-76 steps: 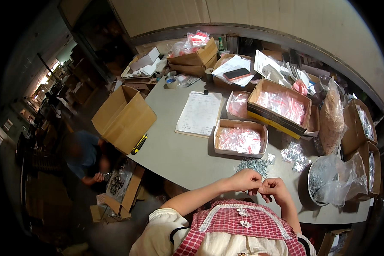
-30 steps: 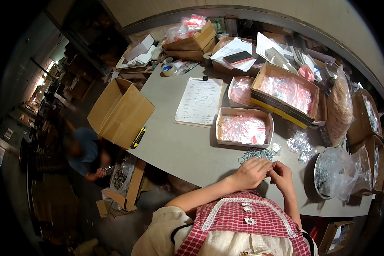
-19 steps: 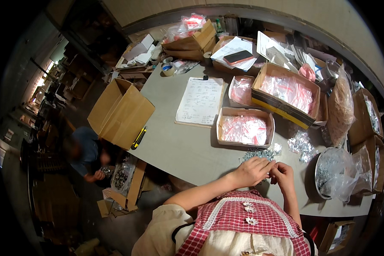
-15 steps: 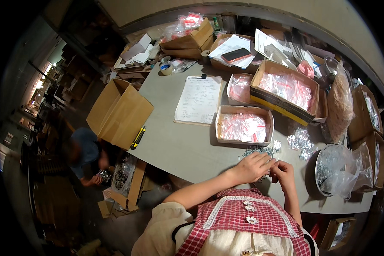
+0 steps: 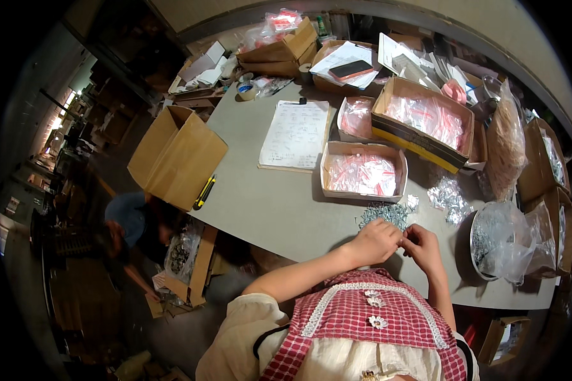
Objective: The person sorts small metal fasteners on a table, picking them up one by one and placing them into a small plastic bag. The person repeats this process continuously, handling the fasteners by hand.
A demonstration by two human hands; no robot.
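Note:
My left hand [image 5: 376,242] and my right hand [image 5: 422,247] meet fingertip to fingertip above the near edge of the grey table [image 5: 248,209]. Both have their fingers curled in a pinch, and whatever lies between them is too small or hidden to name. Just beyond the left knuckles is a loose pile of small silvery screws [image 5: 384,214]. A small clear packet [image 5: 413,203] lies at the right end of that pile. Behind the screws stands a white-edged carton [image 5: 325,192] full of clear zip bags with red strips.
Filled clear packets [image 5: 449,202] are heaped to the right, near a metal bowl [image 5: 479,260] with plastic over it. A clipboard [image 5: 293,134], a yellow cutter [image 5: 204,193] and an open cardboard box [image 5: 179,157] are leftward. Another person [image 5: 128,222] bends over a floor box.
My left hand has come slightly back from the screws, so more of the pile shows. My hands stay together. The other person's arm has reached lower, to the floor box's edge.

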